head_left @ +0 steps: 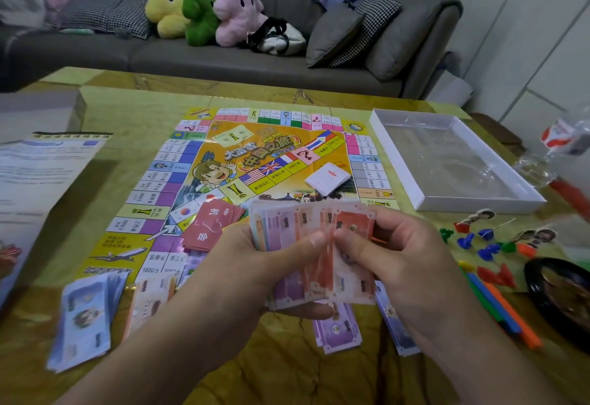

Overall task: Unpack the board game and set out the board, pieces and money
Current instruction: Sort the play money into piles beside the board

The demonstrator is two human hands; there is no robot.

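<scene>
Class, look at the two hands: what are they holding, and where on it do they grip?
Both hands hold a fanned stack of play money: left hand underneath, right hand pinching its right edge.

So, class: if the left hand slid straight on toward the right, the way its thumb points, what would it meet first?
Most likely the right hand, just past the left hand, since both grip the same fan of play money. How near they are in depth is hard to judge.

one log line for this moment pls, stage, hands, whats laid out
stage: sorting money | left hand + right hand: grip fanned banknotes | board: unfolded, red cards on it | blue notes stacked left | pawns right
</scene>
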